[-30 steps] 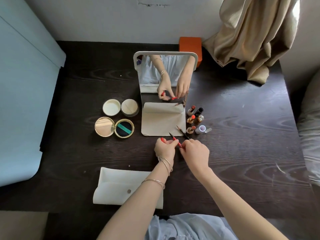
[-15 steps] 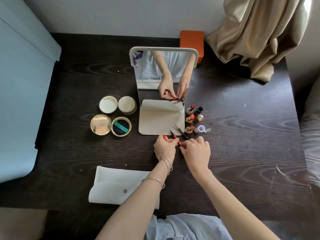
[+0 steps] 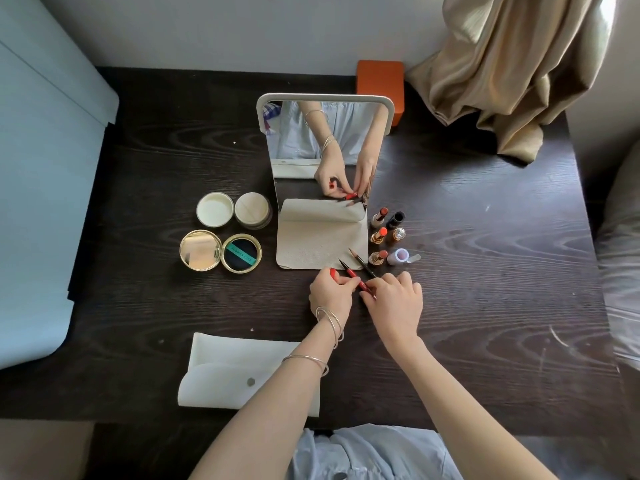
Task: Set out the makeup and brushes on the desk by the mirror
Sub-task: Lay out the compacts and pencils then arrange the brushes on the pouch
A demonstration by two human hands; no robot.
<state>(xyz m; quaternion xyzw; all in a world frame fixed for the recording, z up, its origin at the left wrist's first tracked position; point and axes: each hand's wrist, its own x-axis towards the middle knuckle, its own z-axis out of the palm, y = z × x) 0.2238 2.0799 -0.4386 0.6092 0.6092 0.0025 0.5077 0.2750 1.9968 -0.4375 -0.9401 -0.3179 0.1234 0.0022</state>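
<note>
Little has shifted: both hands' grip [image 3: 360, 284] still pinches red pencil [image 3: 356, 278] mid-shaft.

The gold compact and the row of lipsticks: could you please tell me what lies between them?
In the head view, the beige mat at the mirror's foot lies between the gold compact and the lipsticks, with dark desk showing either side.

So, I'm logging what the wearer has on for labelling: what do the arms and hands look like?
Both forearms are bare, no sleeves. The left hand has red-painted nails, and its arm wears thin silver bangles at the wrist plus another bangle further up the forearm. The right hand and its arm show no jewellery.
</note>
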